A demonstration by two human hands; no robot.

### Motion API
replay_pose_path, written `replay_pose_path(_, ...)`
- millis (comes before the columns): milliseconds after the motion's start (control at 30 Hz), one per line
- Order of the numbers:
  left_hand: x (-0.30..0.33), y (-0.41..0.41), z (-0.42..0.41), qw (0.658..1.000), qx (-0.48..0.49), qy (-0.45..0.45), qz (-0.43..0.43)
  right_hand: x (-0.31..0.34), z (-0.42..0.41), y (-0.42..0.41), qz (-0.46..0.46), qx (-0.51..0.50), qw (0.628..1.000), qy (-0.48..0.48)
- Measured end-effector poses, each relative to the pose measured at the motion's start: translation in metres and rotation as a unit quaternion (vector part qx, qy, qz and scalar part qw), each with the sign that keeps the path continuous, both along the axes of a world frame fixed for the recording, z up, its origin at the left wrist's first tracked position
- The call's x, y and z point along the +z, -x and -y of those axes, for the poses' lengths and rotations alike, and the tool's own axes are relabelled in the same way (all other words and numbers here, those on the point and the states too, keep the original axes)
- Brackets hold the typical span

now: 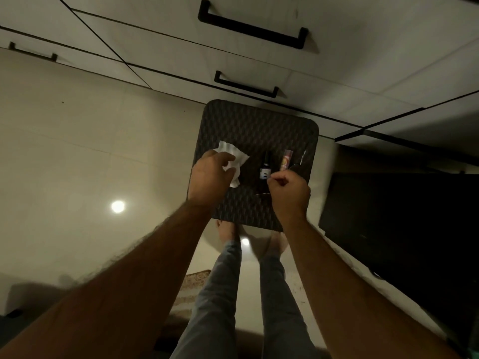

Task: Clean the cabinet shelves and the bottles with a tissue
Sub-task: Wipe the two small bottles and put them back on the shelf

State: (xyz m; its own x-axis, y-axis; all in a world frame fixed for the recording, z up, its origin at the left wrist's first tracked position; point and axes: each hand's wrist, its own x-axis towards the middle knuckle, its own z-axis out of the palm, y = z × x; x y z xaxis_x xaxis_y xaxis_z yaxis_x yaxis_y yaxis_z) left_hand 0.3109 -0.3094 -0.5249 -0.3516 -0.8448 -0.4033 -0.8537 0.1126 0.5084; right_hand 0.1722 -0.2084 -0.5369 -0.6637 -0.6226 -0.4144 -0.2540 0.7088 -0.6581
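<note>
My left hand [211, 174] grips a white tissue [234, 159] over the left part of a dark woven stool top [259, 125]. A small dark bottle [265, 165] with a pale label stands near the stool's middle. Beside it on the right lies a small reddish tube-like bottle [286, 159]. My right hand [289, 191] hovers just in front of the two bottles with its fingers curled; nothing shows in its grip. A thin dark item [302, 158] lies at the stool's right edge, too blurred to name.
White cabinet drawers with black handles [248, 27] rise behind the stool. Pale floor tiles [77, 151] spread to the left. A dark open cabinet space [401, 216] lies to the right. My legs and bare feet [228, 231] stand just before the stool.
</note>
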Motion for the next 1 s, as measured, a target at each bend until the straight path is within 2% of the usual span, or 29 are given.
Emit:
replay_pose_path(133,0.008,0.028,-0.009,0.997,0.015,-0.036,-0.067,-0.004,0.004,0.027,-0.047,-0.018,0.998,-0.027)
replay_pose_path(300,-0.006,0.063,-0.021,0.995,0.025,-0.093,-0.024,-0.015,0.013,0.048,-0.039,-0.019,0.996,-0.078)
replay_pose_path(500,-0.024,0.080,-0.029,0.996,0.056,-0.071,0.020,-0.023,0.023,0.045,-0.059,0.018,0.994,-0.094)
replay_pose_path(767,-0.029,0.079,-0.031,0.991,0.096,-0.089,-0.005,-0.030,0.028,0.035,-0.077,0.038,0.988,-0.126)
replay_pose_path(1000,-0.026,0.072,-0.034,0.987,0.113,-0.110,-0.037,-0.026,0.029,0.036,-0.048,0.034,0.991,-0.123)
